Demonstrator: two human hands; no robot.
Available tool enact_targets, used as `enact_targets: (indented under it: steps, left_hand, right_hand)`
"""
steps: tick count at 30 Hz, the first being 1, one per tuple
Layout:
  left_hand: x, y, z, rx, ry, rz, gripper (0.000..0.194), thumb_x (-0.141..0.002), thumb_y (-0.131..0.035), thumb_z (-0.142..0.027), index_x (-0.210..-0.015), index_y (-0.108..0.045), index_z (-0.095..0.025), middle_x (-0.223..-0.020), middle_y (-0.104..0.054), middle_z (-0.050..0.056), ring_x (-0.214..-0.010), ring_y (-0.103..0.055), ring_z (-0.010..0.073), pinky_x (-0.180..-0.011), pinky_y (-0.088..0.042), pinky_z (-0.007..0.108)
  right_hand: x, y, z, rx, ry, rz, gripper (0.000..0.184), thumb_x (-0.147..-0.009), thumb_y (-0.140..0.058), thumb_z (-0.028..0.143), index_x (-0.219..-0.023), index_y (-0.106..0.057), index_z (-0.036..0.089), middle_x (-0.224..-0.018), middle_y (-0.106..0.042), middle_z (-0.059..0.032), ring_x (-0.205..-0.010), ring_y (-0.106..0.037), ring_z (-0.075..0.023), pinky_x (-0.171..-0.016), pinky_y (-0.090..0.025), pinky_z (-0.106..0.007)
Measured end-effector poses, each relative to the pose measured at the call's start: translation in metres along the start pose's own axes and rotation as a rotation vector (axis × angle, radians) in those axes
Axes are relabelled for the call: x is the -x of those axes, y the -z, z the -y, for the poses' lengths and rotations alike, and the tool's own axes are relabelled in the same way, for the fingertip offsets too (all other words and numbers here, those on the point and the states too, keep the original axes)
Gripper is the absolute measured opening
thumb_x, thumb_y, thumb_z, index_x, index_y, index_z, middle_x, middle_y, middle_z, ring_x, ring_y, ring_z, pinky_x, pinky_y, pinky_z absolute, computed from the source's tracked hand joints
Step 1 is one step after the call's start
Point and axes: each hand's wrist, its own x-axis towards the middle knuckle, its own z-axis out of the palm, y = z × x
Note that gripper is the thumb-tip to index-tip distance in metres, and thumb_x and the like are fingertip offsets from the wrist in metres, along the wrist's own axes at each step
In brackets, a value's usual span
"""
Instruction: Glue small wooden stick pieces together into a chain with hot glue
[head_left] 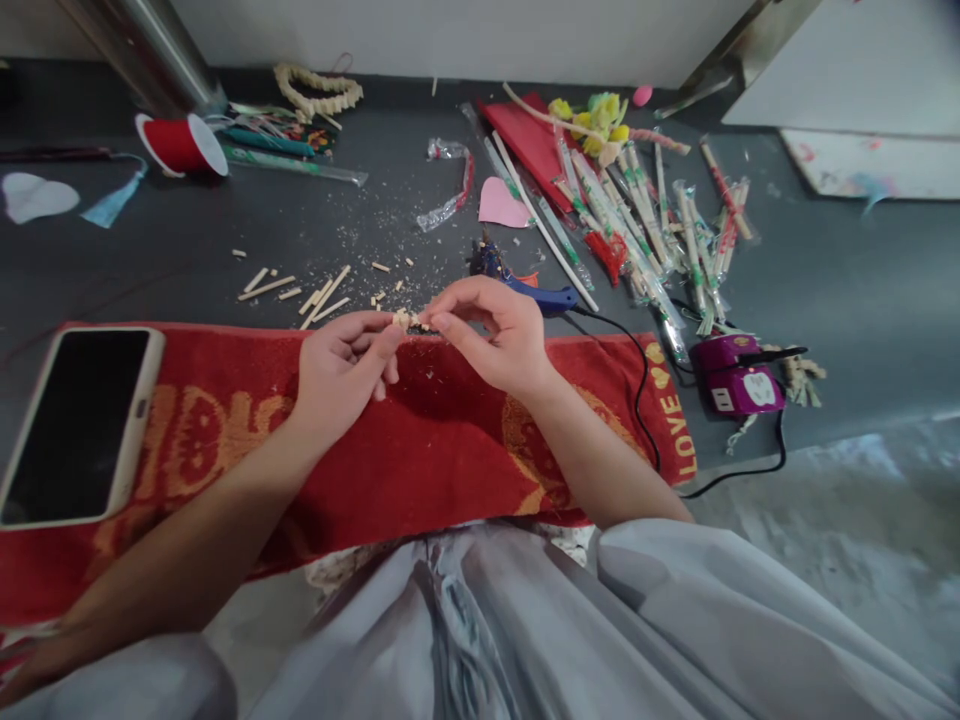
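My left hand (349, 365) pinches a small cluster of pale wooden pieces (405, 319) between thumb and forefinger, above the far edge of a red towel (442, 430). At the right end of that cluster, my right hand (495, 330) has its thumb and fingertips closed together; whether a separate bit sits between them is too small to tell. Cut wooden sticks (324, 296) and short stubs lie on the grey table just beyond my left hand. A blue-handled glue gun (544, 296) rests behind my right hand, its tip dark and clotted.
On the towel's left end lies a phone (79, 425). A red thread spool (181, 145) stands back left. Wrapped chopsticks (637, 220) are heaped at right, near a purple power socket (739, 375) with black cables. A pink paper heart (502, 203) and wood crumbs lie mid-table.
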Motion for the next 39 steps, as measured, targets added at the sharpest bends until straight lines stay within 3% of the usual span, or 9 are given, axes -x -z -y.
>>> enact_targets:
  steps: [10, 16, 20, 25, 28, 32, 39]
  left_hand:
    - [-0.004, -0.002, -0.011, 0.165, 0.284, 0.174, 0.023, -0.080, -0.067, -0.042, -0.076, -0.059, -0.021, -0.040, -0.047, -0.006, -0.026, -0.037, 0.0078, -0.028, -0.024, 0.020]
    - [-0.007, 0.001, -0.016, 0.382, 0.435, 0.259, 0.022, -0.066, -0.073, -0.033, -0.064, -0.054, -0.021, -0.037, -0.047, -0.007, -0.023, -0.028, 0.0038, -0.026, -0.019, 0.017]
    - [-0.008, 0.000, -0.020, 0.366, 0.468, 0.240, 0.022, -0.070, -0.068, -0.030, -0.061, -0.051, -0.021, -0.037, -0.045, -0.006, -0.023, -0.026, 0.0028, -0.026, -0.018, 0.016]
    - [-0.007, -0.001, -0.022, 0.357, 0.462, 0.236, 0.019, -0.073, -0.065, -0.027, -0.062, -0.051, -0.021, -0.037, -0.045, -0.006, -0.024, -0.026, 0.0028, -0.027, -0.018, 0.016]
    - [-0.006, -0.002, -0.021, 0.389, 0.450, 0.253, 0.017, -0.068, -0.069, -0.027, -0.064, -0.054, -0.020, -0.037, -0.046, -0.007, -0.024, -0.028, 0.0027, -0.026, -0.019, 0.015]
    - [-0.005, -0.001, -0.022, 0.380, 0.461, 0.259, 0.017, -0.066, -0.073, -0.025, -0.066, -0.057, -0.018, -0.039, -0.048, -0.007, -0.025, -0.031, 0.0028, -0.026, -0.021, 0.014]
    - [-0.005, -0.001, -0.024, 0.371, 0.495, 0.306, 0.017, -0.073, -0.070, -0.025, -0.065, -0.058, -0.016, -0.040, -0.049, -0.005, -0.026, -0.032, 0.0034, -0.027, -0.023, 0.014]
  right_hand:
    - [0.001, 0.002, -0.002, 0.073, 0.058, 0.110, 0.020, -0.094, -0.057, 0.035, -0.088, -0.065, 0.017, -0.094, -0.076, -0.0067, -0.088, -0.070, -0.0118, -0.079, -0.058, -0.025]
    - [0.000, 0.001, -0.003, 0.053, 0.047, 0.088, 0.016, -0.092, -0.060, 0.031, -0.088, -0.066, 0.018, -0.095, -0.077, -0.0064, -0.089, -0.071, -0.0121, -0.081, -0.058, -0.025]
    - [-0.001, 0.001, -0.008, 0.139, 0.113, 0.007, 0.014, -0.092, -0.061, 0.030, -0.087, -0.066, 0.018, -0.093, -0.076, -0.0058, -0.088, -0.069, -0.0126, -0.077, -0.056, -0.026]
    - [-0.001, -0.001, -0.012, 0.211, 0.160, 0.065, 0.018, -0.093, -0.061, 0.034, -0.088, -0.067, 0.018, -0.094, -0.072, -0.0073, -0.090, -0.066, -0.0141, -0.080, -0.056, -0.030]
    - [0.000, -0.002, -0.012, 0.243, 0.230, 0.069, 0.015, -0.094, -0.059, 0.030, -0.088, -0.067, 0.018, -0.094, -0.071, -0.0076, -0.092, -0.066, -0.0144, -0.086, -0.055, -0.032]
    - [0.000, -0.002, -0.013, 0.298, 0.339, 0.046, 0.012, -0.094, -0.057, 0.023, -0.086, -0.064, 0.017, -0.090, -0.070, -0.0062, -0.088, -0.065, -0.0138, -0.083, -0.055, -0.030]
    - [0.001, -0.005, -0.012, 0.386, 0.419, 0.047, 0.011, -0.092, -0.052, 0.012, -0.085, -0.057, 0.018, -0.088, -0.067, -0.0054, -0.086, -0.062, -0.0152, -0.081, -0.053, -0.031]
